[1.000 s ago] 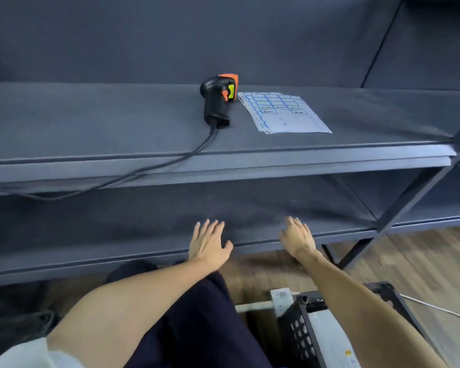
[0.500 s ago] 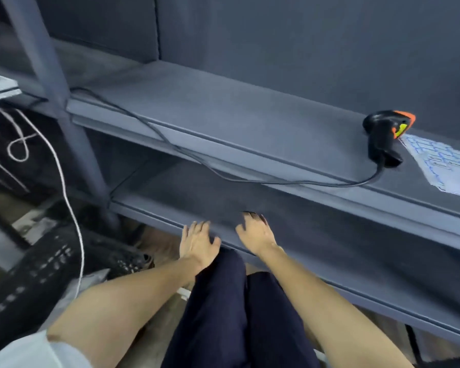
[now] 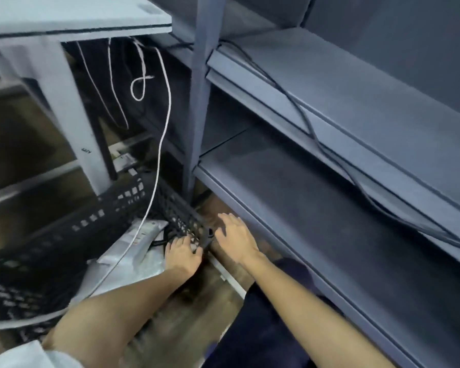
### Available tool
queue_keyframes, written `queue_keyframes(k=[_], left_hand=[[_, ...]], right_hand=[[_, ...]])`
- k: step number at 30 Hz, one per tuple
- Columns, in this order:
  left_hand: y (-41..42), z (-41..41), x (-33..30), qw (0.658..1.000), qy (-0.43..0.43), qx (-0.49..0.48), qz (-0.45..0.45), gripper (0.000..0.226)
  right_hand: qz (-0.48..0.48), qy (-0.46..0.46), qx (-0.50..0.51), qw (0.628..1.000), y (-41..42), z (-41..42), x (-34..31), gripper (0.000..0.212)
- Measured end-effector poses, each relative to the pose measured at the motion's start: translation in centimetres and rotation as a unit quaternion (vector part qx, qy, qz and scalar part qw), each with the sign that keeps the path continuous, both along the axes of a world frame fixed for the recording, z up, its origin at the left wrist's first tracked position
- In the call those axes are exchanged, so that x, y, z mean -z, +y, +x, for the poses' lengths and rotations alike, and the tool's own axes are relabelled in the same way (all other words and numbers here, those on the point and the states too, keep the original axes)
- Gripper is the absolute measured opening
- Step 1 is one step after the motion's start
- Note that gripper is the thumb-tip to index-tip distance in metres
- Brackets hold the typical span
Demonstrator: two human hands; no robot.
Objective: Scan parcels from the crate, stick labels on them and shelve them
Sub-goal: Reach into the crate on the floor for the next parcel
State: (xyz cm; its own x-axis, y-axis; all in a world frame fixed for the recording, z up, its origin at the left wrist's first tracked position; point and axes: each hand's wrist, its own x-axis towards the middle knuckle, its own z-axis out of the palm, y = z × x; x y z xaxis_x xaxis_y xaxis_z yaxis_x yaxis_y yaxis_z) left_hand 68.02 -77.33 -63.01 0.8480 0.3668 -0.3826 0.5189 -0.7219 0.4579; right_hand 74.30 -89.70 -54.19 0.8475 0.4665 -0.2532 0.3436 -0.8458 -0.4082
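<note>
A black perforated crate [image 3: 91,221] stands on the floor at the left, with grey plastic parcels [image 3: 133,251] lying in it. My left hand [image 3: 182,254] is inside the crate at its near right corner, above a parcel, fingers bent against the crate wall and nothing visibly held. My right hand [image 3: 235,237] hovers just outside that corner with fingers spread and empty. The dark grey lower shelf [image 3: 316,208] runs along the right of my hands. The scanner and the label sheet are out of view.
The upper shelf [image 3: 356,83] carries a black cable [image 3: 311,128] that droops over its edge. A shelf post [image 3: 199,88] rises behind the crate. A white cable [image 3: 160,155] hangs into the crate from a white table [image 3: 64,19].
The view has swung left and down from the shelves to the crate. Both hands moved off the lower shelf's edge to the crate's corner, the left one into the crate.
</note>
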Motion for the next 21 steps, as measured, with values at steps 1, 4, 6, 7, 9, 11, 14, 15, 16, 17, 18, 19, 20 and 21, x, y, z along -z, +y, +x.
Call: queue_keyframes(k=[1,4,6,7,9,11,14,15,16,17,18,19,20,21], left_hand=[[0.8,-0.5,0.8,1.000,0.010,-0.017,-0.004,0.051],[2.9,-1.7,3.1,0.996,0.051,-0.070,-0.022,0.053],[4.1,-2.3,4.7,0.989,0.075,-0.114,-0.050,0.055],[4.6,-2.6,5.4,0.985,0.084,-0.137,-0.066,0.057],[5.7,-3.2,6.8,0.977,0.102,-0.169,-0.075,0.060],[6.8,-3.8,8.2,0.974,0.105,-0.188,-0.063,0.060],[8.3,-4.4,9.8,0.977,0.084,-0.196,-0.032,0.060],[8.9,-4.4,10.2,0.976,0.079,-0.199,-0.026,0.064],[9.5,-4.4,10.5,0.976,0.077,-0.201,-0.019,0.069],[10.1,-4.4,10.8,0.978,0.078,-0.195,-0.008,0.075],[10.7,-4.3,11.2,0.979,0.084,-0.184,0.004,0.080],[11.4,-4.3,11.7,0.981,0.090,-0.173,0.015,0.084],[12.0,-4.3,12.1,0.981,0.099,-0.166,0.020,0.088],[12.7,-4.3,12.4,0.980,0.109,-0.164,0.022,0.091]], right_hand=[[0.001,0.010,-0.013,1.000,1.0,-0.2,0.7,0.050],[0.002,0.039,-0.037,0.999,3.7,-0.8,3.0,0.050],[-0.003,0.054,-0.042,0.998,5.0,-1.2,4.6,0.050],[-0.009,0.061,-0.046,0.997,5.6,-1.4,5.3,0.051],[-0.023,0.077,-0.056,0.995,6.5,-1.8,6.5,0.051],[-0.037,0.091,-0.064,0.993,7.1,-2.0,7.6,0.052],[-0.051,0.100,-0.074,0.991,7.6,-2.3,9.1,0.051],[-0.056,0.101,-0.079,0.990,7.8,-2.4,9.4,0.051],[-0.062,0.105,-0.082,0.989,7.9,-2.5,9.7,0.051],[-0.069,0.108,-0.084,0.988,8.1,-2.6,9.9,0.052],[-0.077,0.111,-0.085,0.987,8.2,-2.6,10.2,0.052],[-0.082,0.115,-0.087,0.986,8.4,-2.7,10.4,0.051],[-0.084,0.118,-0.086,0.986,8.6,-2.8,10.6,0.050],[-0.084,0.120,-0.084,0.986,8.8,-2.9,10.8,0.049]])
